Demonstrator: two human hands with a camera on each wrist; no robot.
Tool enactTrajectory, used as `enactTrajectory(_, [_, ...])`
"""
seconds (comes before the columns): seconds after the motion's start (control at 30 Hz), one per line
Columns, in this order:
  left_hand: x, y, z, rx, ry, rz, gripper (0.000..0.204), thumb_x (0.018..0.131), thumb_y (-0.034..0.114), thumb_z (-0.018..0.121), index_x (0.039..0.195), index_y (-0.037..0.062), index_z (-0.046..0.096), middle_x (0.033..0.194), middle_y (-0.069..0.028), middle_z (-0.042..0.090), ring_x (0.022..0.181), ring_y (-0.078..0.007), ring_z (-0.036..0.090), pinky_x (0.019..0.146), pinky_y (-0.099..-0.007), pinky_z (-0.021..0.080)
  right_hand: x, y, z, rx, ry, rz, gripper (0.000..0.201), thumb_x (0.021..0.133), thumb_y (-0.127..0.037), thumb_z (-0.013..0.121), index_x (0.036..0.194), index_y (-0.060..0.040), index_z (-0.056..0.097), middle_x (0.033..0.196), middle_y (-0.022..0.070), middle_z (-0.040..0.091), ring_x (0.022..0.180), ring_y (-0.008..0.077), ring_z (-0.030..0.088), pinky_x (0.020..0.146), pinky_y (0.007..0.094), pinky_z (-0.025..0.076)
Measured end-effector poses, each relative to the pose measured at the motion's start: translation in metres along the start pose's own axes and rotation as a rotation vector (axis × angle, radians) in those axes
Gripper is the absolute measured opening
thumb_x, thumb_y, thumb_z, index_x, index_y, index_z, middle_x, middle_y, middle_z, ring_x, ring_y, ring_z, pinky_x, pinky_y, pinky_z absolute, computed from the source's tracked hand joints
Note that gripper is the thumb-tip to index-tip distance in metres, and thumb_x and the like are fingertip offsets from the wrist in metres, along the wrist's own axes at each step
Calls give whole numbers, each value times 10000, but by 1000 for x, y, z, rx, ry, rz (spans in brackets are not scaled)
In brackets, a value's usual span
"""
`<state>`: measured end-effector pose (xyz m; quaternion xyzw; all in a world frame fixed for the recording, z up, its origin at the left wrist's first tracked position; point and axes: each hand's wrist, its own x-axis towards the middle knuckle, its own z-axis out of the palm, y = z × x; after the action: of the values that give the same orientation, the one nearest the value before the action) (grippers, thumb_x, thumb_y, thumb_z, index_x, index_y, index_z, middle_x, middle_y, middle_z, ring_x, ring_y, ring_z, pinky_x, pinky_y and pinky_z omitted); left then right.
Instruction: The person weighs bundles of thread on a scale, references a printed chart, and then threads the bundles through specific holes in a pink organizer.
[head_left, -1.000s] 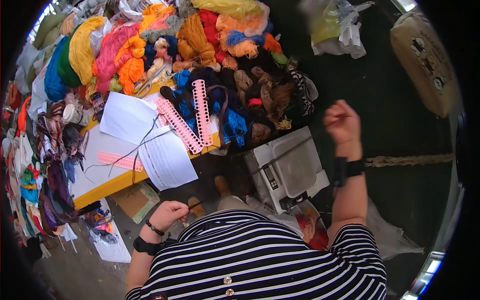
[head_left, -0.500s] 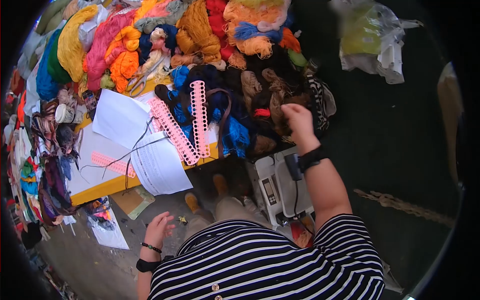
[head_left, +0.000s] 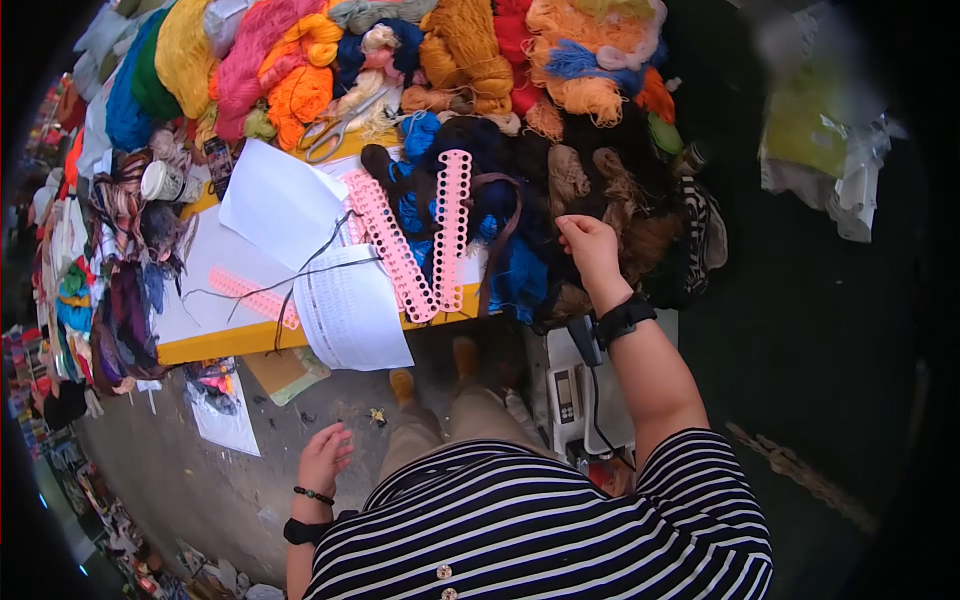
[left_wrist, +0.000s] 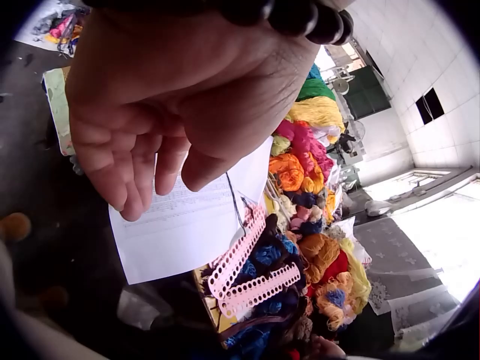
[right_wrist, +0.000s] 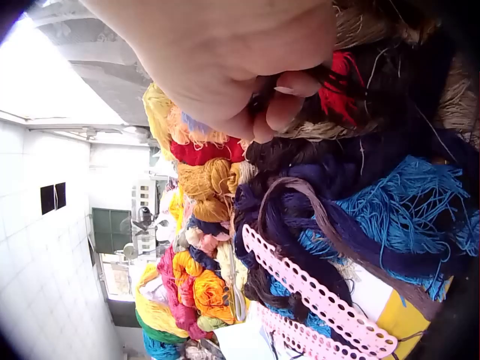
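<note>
In the head view my right hand [head_left: 590, 248] is over the dark skeins of yarn at the table's right end, thumb and fingers drawn together. The right wrist view shows dark yarn [right_wrist: 264, 91] inside its curled fingers, with strands coming out near the fingertips. Brown skeins [head_left: 568, 178] and a navy and blue bundle [head_left: 518, 275] lie around that hand. My left hand [head_left: 322, 455] hangs low in front of the table, its fingers loosely bent and nothing in them. Beyond it a printed sheet [head_left: 352, 310] droops over the table's yellow edge.
Two pink perforated strips [head_left: 452, 230] lie on the yarn, a third pink strip [head_left: 250, 292] farther left. Scissors [head_left: 335, 132] rest among bright skeins [head_left: 300, 85] at the back. A grey scale [head_left: 565, 385] stands below my right forearm; a plastic bag [head_left: 825, 150] lies at far right.
My right hand has swung in from the far right to the dark yarn. The left hand has let go of a dark strand and loosened its fingers. The view has shifted too.
</note>
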<state>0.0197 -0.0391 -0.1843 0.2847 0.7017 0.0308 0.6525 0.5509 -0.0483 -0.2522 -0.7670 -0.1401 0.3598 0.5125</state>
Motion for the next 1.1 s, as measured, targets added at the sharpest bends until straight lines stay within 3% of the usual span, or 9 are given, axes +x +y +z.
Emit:
enactTrajectory(0.07, [0,-3,0,-9,7,1,306,956,214,517,1233,84,537,1110,-44,636,863,-129,618,711,-254,486,0,-5,23,9,-53,-65,186,841,-161,657,875,16,701,708,21,642,628,81,571,580,240,453])
enactTrajectory(0.17, [2,-8,-4,-48,3,5,297,958,201,511,1226,79,539,1106,-49,638,862,-136,619,708,-255,493,12,-26,85,-261,-137,-416,186,819,-207,644,862,-36,704,737,134,668,672,248,649,631,333,489])
enactTrajectory(0.3, [1,-20,-11,-110,40,14,294,960,190,497,1228,71,531,1116,-61,634,870,-150,620,711,-268,498,42,-68,183,-517,-145,-662,202,805,-258,609,826,-87,715,789,150,664,759,338,641,696,410,509])
enactTrajectory(0.57, [-4,-72,-38,-201,147,-100,329,968,225,488,1265,82,495,1119,-73,624,879,-172,612,725,-295,493,98,-61,273,-994,-213,-585,279,758,-312,686,809,-37,701,811,178,668,782,345,649,682,435,518])
enactTrajectory(0.7, [7,-86,-39,-235,163,-130,319,969,243,487,1244,82,500,1123,-74,618,884,-176,605,732,-299,489,114,-58,307,-1129,-211,-505,454,725,-426,731,945,-30,698,941,170,678,915,324,649,794,396,524])
enactTrajectory(0.87, [9,-90,-43,-248,137,-152,322,969,255,485,1242,84,494,1113,-71,618,883,-176,604,729,-292,486,117,-67,308,-891,-286,-547,227,741,-210,588,896,-95,707,919,158,673,873,335,640,770,405,513])
enactTrajectory(1.03, [11,-74,-53,-255,109,-54,312,968,256,488,1230,86,505,1094,-62,622,863,-167,602,719,-287,484,90,-155,227,-408,-133,-740,245,686,-227,708,867,-63,699,814,159,670,775,311,654,709,373,510])
enactTrajectory(1.07, [14,-71,-54,-253,88,-39,310,968,255,488,1228,86,508,1092,-61,622,859,-164,602,717,-287,484,99,-160,215,-250,-167,-703,257,684,-204,728,871,-32,688,766,138,666,704,259,655,672,342,504])
enactTrajectory(1.1, [16,-65,-53,-250,67,-21,309,968,254,489,1226,86,511,1089,-59,623,855,-161,601,715,-287,484,79,-184,197,-154,-196,-671,190,759,-90,715,902,25,665,742,16,634,652,78,561,571,238,441])
